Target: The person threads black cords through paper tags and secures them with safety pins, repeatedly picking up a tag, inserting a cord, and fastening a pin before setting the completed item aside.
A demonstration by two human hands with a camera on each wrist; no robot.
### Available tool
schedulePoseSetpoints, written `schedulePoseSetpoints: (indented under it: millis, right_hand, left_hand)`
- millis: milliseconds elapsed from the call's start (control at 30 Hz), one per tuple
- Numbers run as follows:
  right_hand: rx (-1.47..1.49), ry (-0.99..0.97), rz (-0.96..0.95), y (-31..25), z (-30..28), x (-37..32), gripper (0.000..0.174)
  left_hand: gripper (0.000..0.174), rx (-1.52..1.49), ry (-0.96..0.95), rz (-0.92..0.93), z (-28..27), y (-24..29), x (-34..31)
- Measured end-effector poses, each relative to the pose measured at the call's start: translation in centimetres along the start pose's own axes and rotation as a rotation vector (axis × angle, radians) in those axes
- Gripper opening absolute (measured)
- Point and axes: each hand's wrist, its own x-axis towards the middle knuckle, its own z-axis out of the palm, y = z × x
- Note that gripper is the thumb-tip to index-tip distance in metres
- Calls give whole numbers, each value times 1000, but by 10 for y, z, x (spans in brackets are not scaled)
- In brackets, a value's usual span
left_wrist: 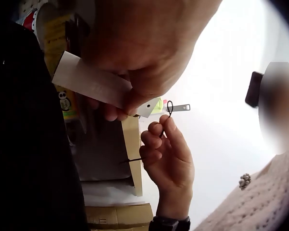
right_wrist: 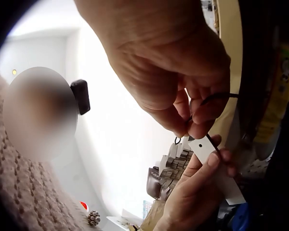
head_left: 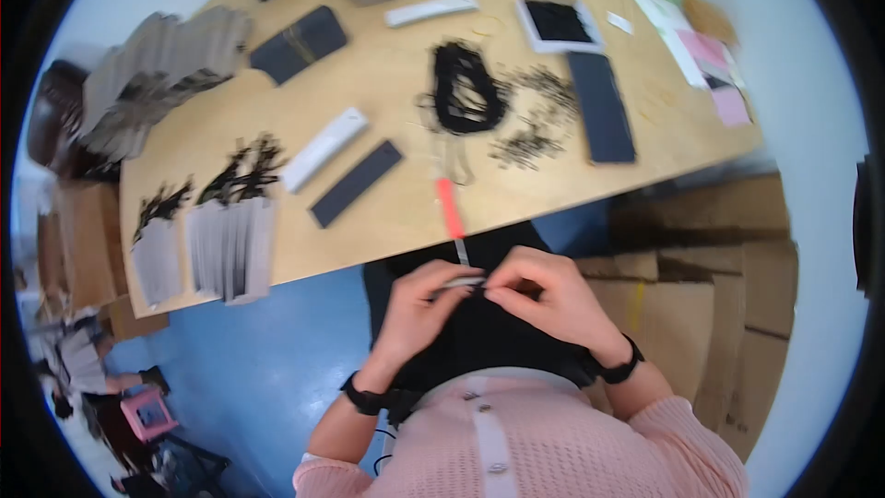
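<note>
In the head view both hands meet over the lap, just in front of the table edge. My left hand (head_left: pixel 415 309) grips a narrow white card tag (left_wrist: pixel 91 84) with a small punched hole near one end. My right hand (head_left: pixel 553 295) pinches a thin black cord (right_wrist: pixel 214 97). In the left wrist view a small loop of that cord stands up above the right fingertips, close beside the tag's holed end. A red-handled tool (head_left: pixel 449 207) with a slim metal end lies across the table edge, pointing at the hands.
On the wooden table (head_left: pixel 387 231) are a heap of black cords (head_left: pixel 468 120), scattered short black pieces (head_left: pixel 525 145), dark strips (head_left: pixel 601 106) and a white tray (head_left: pixel 527 28). Stacks of white tags with cords (head_left: pixel 226 244) stand front left. Cardboard boxes (head_left: pixel 664 314) are at the right below the table.
</note>
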Motion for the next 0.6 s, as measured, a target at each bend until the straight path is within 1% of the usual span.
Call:
schedulePoseSetpoints:
  millis: [33,67,100,133,167,200,233,267,333,367,400,433,467,533,567,600]
  right_hand:
    - [-26,14,24,-2,-1,1,7]
    - [-34,0,22,-6,0,1,6]
    - [-43,13,-18,-4,2,3,4]
    - [-18,-3,5,-6,3,4,3]
    - [55,27,75,2,6,3,3]
    - [54,37,120,6,5,6,4]
    - [26,41,52,13,6,3,5]
    - [-3,60,-14,22,7,8,7]
    - [-32,133,14,30,7,9,6]
    - [-165,7,-40,-6,7,11,13]
    - [-168,-12,-61,-11,8,15,13]
    - [-181,-12,-43,-18,8,19,13]
    - [-184,-5,-37,-21,9,21,13]
    - [-187,-5,-46,-16,8,22,13]
    - [-205,-7,-52,-14,6,21,13]
    - [-222,-1,-54,-13,5,20,13]
  left_hand:
    - [23,10,-27,19,2,-1,2]
    - [22,106,-14,107,2,0,4]
    - [18,97,0,84,2,-1,1]
    - [16,74,39,211,6,-20,1]
    - [15,41,55,206,5,-18,0]
    - [15,7,40,217,5,-22,3]
    - [17,-18,75,308,9,-29,3]
    - [19,-2,79,280,5,-22,4]
    - [20,4,141,272,9,-24,6]
    - [21,-20,135,261,8,-28,8]
    - [21,-49,114,248,8,-29,11]
    - [22,-51,114,257,9,-28,14]
    - [22,-47,129,263,10,-29,12]
    - [22,-165,89,208,7,-16,6]
    - [19,-232,55,207,9,-24,7]
    - [19,-227,50,215,10,-25,8]
